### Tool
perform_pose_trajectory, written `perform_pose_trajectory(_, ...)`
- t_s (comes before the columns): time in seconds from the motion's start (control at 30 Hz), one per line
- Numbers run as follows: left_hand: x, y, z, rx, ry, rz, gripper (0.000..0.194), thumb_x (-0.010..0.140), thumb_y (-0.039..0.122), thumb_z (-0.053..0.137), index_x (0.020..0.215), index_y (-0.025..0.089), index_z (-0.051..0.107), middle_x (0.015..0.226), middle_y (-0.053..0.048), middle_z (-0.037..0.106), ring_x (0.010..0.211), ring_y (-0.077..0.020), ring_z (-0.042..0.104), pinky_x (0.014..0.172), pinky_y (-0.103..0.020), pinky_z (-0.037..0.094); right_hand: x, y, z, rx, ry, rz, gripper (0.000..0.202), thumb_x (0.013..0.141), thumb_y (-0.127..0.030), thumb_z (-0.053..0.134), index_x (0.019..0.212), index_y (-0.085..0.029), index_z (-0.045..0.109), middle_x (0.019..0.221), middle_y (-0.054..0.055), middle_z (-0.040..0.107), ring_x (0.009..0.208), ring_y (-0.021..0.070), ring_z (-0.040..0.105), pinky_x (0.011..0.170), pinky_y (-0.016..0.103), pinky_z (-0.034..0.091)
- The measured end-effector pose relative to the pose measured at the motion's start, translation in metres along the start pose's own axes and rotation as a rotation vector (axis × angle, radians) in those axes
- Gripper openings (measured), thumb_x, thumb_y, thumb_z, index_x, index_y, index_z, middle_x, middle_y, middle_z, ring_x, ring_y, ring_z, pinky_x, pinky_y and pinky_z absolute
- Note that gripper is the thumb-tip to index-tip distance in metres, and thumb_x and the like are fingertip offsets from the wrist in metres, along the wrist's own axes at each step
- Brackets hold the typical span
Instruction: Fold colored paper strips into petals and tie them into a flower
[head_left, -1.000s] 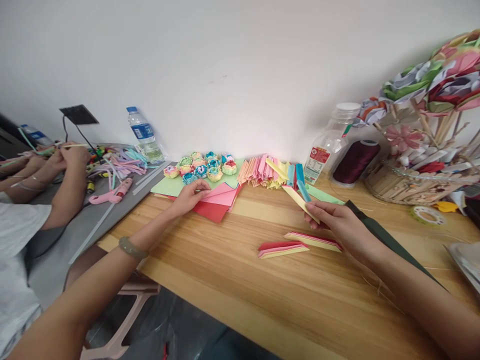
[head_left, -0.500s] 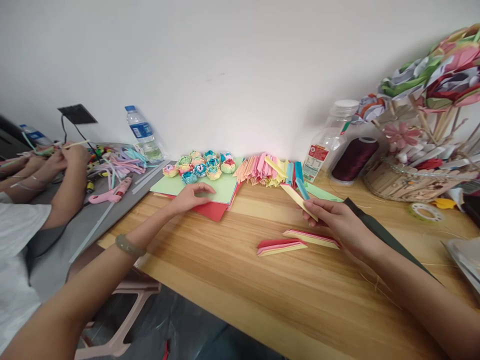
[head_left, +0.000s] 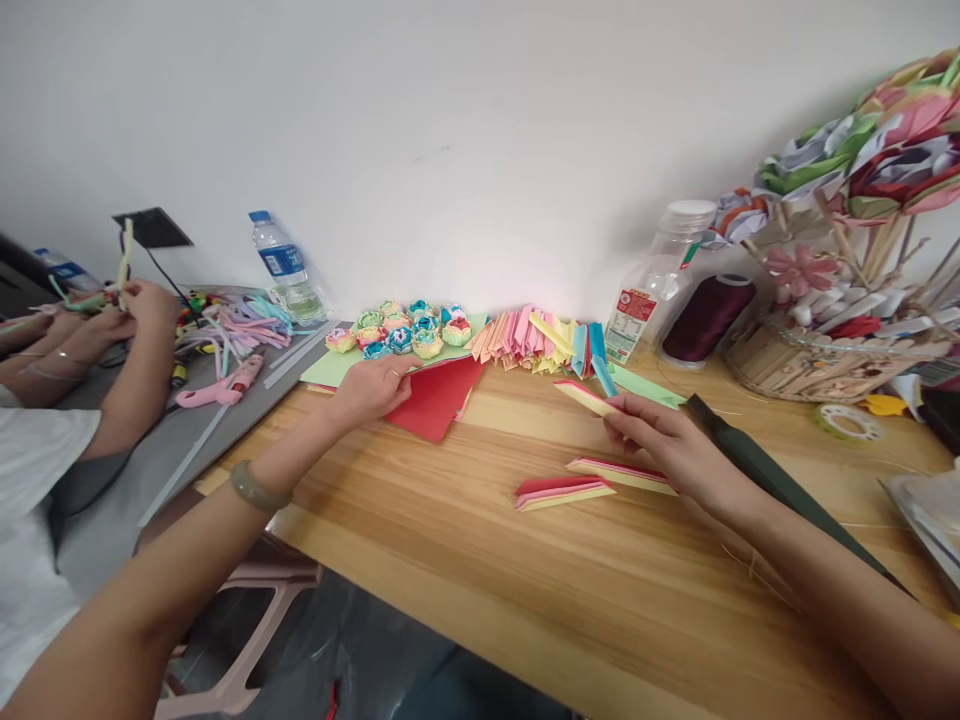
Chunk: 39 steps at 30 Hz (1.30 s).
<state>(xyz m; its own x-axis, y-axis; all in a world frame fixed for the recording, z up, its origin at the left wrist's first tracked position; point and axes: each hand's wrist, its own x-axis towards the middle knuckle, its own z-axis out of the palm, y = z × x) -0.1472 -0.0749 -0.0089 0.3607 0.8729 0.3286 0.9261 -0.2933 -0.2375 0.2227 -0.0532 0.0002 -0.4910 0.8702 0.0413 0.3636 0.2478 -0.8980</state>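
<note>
My left hand is closed on the near edge of the green paper, which is lifted a little off the red paper. Paper flowers in several colours sit on the green paper. My right hand pinches a folded paper strip, pale yellow with red along its upper edge. Below it on the table lie two bundles of folded strips, the left bundle and the right bundle, both red, pink and yellow. Against the wall stands a row of folded paper pieces.
A clear bottle, a dark thread spool and a basket of paper flowers stand at right, near a tape roll. Left are a water bottle, a pink glue gun and another person's hands.
My left hand has closed on the green paper and raised its near edge, baring more red paper. The strip in my right hand has turned flatter, its red edge now showing.
</note>
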Motion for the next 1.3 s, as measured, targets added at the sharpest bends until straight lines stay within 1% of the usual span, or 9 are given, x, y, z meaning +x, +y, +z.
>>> perform_pose_trajectory(0.17,-0.004,-0.017,-0.001,-0.072,-0.159,0.024,0.037,0.077,0.032,0.045,0.112,0.021,0.049,0.109,-0.006,0.059,0.097,-0.0196,0.056,0.077,-0.028,0.044,-0.003,-0.008,0.005,-0.081,0.008,-0.024,0.023,0.077,-0.043,0.050,0.078,-0.021,0.054,0.073,0.000,0.057,0.068,0.0159,0.051,0.059,0.025,0.038)
perform_pose_trajectory(0.27,-0.006,-0.027,0.002,-0.059,-0.151,0.051,0.035,0.078,0.025,0.042,0.112,0.019,0.050,0.108,-0.008,0.059,0.099,-0.0207,0.055,0.079,-0.030,0.044,-0.004,-0.019,0.009,-0.184,-0.026,-0.046,0.021,0.074,-0.040,0.053,0.069,-0.020,0.056,0.068,0.001,0.059,0.065,0.0172,0.054,0.057,0.025,0.039)
perform_pose_trajectory(0.37,-0.004,-0.035,0.005,-0.076,-0.113,0.057,0.037,0.079,0.016,0.037,0.112,0.018,0.052,0.112,-0.008,0.058,0.105,-0.0205,0.052,0.085,-0.032,0.042,-0.003,-0.037,0.020,-0.445,-0.127,-0.152,0.015,0.077,-0.026,0.046,0.072,-0.020,0.059,0.067,0.002,0.062,0.064,0.0182,0.057,0.059,0.027,0.042)
perform_pose_trajectory(0.43,-0.002,-0.039,0.006,-0.104,-0.062,0.039,0.039,0.080,0.012,0.032,0.111,0.019,0.054,0.113,-0.006,0.059,0.107,-0.0193,0.051,0.087,-0.032,0.042,0.003,-0.050,0.037,-0.615,-0.226,-0.316,0.027,0.074,-0.012,0.040,0.089,-0.020,0.061,0.087,0.006,0.065,0.080,0.0203,0.059,0.071,0.031,0.044)
perform_pose_trajectory(0.53,0.001,-0.044,0.006,-0.149,-0.017,0.002,0.043,0.080,0.009,0.028,0.112,0.020,0.055,0.113,-0.005,0.060,0.105,-0.0177,0.053,0.086,-0.032,0.044,0.026,-0.063,0.077,-0.704,-0.382,-0.539,0.050,0.074,-0.005,0.036,0.122,-0.015,0.047,0.122,0.011,0.054,0.110,0.0205,0.049,0.090,0.033,0.039)
perform_pose_trajectory(0.67,0.006,-0.048,0.003,-0.163,-0.027,-0.006,0.044,0.080,0.009,0.029,0.114,0.020,0.055,0.113,-0.005,0.061,0.103,-0.0173,0.056,0.086,-0.032,0.045,0.071,-0.063,0.137,-0.755,-0.370,-0.531,0.052,0.078,-0.011,0.040,0.130,-0.003,0.036,0.137,0.021,0.034,0.127,0.0269,0.030,0.101,0.041,0.027)
perform_pose_trajectory(0.77,0.009,-0.052,0.000,-0.184,-0.017,0.001,0.045,0.080,0.009,0.029,0.115,0.021,0.055,0.114,-0.004,0.061,0.104,-0.0164,0.055,0.088,-0.031,0.044,0.097,-0.060,0.163,-0.777,-0.332,-0.477,0.052,0.084,-0.020,0.037,0.131,0.001,0.033,0.138,0.025,0.028,0.129,0.0332,0.021,0.101,0.052,0.021)
perform_pose_trajectory(1.03,0.015,-0.063,0.002,-0.213,0.050,-0.017,0.047,0.077,0.008,0.030,0.115,0.020,0.055,0.112,-0.005,0.062,0.103,-0.0173,0.056,0.087,-0.033,0.045,0.112,-0.060,0.158,-0.778,-0.433,-0.455,0.053,0.088,-0.030,0.029,0.133,-0.002,0.030,0.141,0.020,0.025,0.131,0.0289,0.018,0.101,0.052,0.022)
perform_pose_trajectory(1.3,0.014,-0.060,-0.002,-0.231,0.040,0.011,0.046,0.077,0.008,0.030,0.113,0.019,0.057,0.110,-0.006,0.062,0.101,-0.0179,0.057,0.086,-0.033,0.045,0.120,-0.051,0.146,-0.778,-0.517,-0.549,0.053,0.083,-0.018,0.035,0.135,-0.006,0.030,0.143,0.014,0.025,0.131,0.0275,0.018,0.105,0.047,0.017)
